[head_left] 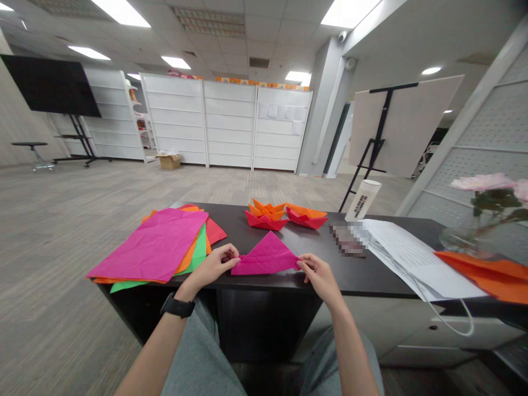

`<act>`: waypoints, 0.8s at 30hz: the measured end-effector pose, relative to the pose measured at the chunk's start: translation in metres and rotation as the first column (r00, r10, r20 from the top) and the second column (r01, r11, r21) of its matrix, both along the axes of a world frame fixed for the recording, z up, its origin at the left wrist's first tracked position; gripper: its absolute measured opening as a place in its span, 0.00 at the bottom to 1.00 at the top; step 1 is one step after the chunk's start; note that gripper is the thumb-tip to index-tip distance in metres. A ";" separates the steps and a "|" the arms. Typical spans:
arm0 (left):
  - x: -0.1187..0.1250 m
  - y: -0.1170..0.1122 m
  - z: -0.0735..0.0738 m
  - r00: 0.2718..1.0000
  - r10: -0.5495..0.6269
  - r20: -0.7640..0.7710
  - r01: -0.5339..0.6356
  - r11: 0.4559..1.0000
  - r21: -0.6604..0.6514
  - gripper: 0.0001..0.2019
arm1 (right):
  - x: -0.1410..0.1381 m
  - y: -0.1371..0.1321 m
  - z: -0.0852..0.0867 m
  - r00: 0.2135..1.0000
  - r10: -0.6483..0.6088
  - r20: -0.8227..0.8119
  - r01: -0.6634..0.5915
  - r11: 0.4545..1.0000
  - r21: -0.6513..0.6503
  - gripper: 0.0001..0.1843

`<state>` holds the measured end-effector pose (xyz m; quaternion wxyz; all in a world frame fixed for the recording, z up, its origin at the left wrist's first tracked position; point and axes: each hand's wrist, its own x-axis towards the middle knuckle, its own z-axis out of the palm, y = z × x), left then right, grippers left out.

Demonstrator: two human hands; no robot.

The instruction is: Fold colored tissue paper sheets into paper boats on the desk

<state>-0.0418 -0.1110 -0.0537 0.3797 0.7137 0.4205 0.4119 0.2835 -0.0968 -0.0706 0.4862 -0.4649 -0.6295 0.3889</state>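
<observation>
Fingertips of the left hand (216, 264) and right hand (319, 274) pinch opposite ends of a folded magenta paper (266, 259), thumbs closed against fingers, at the near edge of a dark desk (231, 220). Close by the left hand, a colored paper stack (152, 242) reaches the desk's near left corner. Orange-and-red paper boats (267, 222) stand toward the far edge; desktop separates the right hand from white sheets (424, 256).

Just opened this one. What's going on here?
At a dark desk, a person holds a folded magenta paper, with the left hand gripping one end and the right hand the other. Folded orange and red paper boats sit beyond it, and a stack of coloured paper sheets lies to the left.
</observation>
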 end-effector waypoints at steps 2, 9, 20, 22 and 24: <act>0.000 -0.001 0.003 1.000 0.001 -0.010 -0.001 1.000 0.012 0.12 | -0.001 0.001 -0.001 1.000 -0.022 0.008 0.022 1.000 0.004 0.22; 0.001 -0.004 0.007 1.000 0.011 -0.028 -0.009 0.999 0.051 0.13 | -0.002 0.004 -0.003 0.995 -0.099 0.030 0.099 0.995 0.008 0.20; -0.001 0.007 -0.006 0.994 0.104 0.019 -0.105 0.992 0.075 0.14 | -0.005 -0.003 0.001 0.995 -0.091 0.044 0.090 0.996 0.022 0.19; -0.001 0.009 -0.008 0.993 0.113 0.044 -0.116 0.991 0.071 0.13 | -0.004 -0.002 0.001 0.996 -0.084 0.040 0.084 0.996 0.021 0.20; -0.001 0.010 -0.010 0.989 0.131 0.076 -0.135 0.989 0.059 0.12 | -0.004 -0.001 0.000 0.996 -0.083 0.041 0.083 0.996 0.015 0.20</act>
